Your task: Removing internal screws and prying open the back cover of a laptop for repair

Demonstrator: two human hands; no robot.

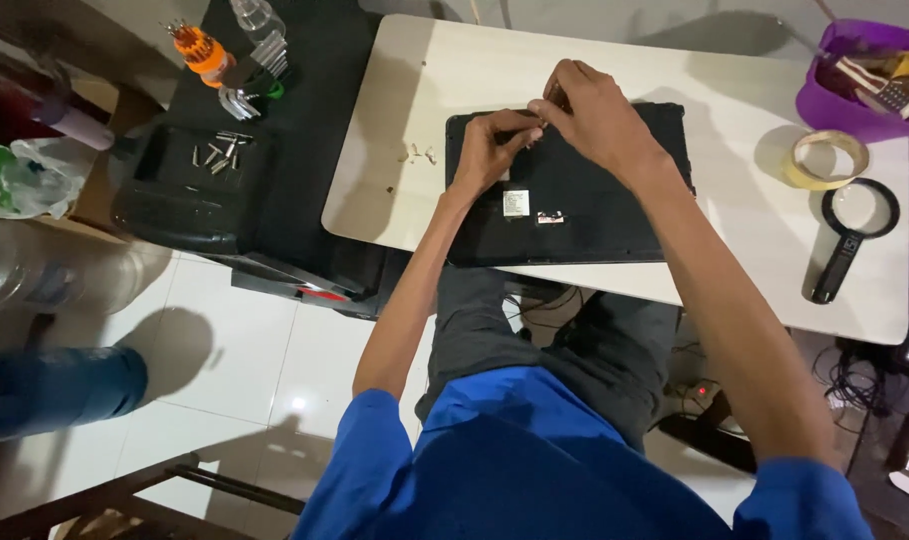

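A black laptop [584, 215] lies upside down on a cream table [414, 130], its underside facing up. My left hand [489, 150] rests on its far left part, fingers pinched near a small tool tip. My right hand [594, 115] sits just right of it, closed around a small screwdriver [552, 98] whose handle is mostly hidden by the fingers. Both hands meet near the laptop's back edge. A few small screws [419, 155] lie on the table left of the laptop.
Tape roll [824, 160] and black magnifying glass [849, 235] lie at the table's right; a purple bowl [859, 80] with tools stands behind. Left, a black surface holds an orange screwdriver set [199, 48], hex keys [254, 90] and loose bits [219, 150]. Cables lie under the table.
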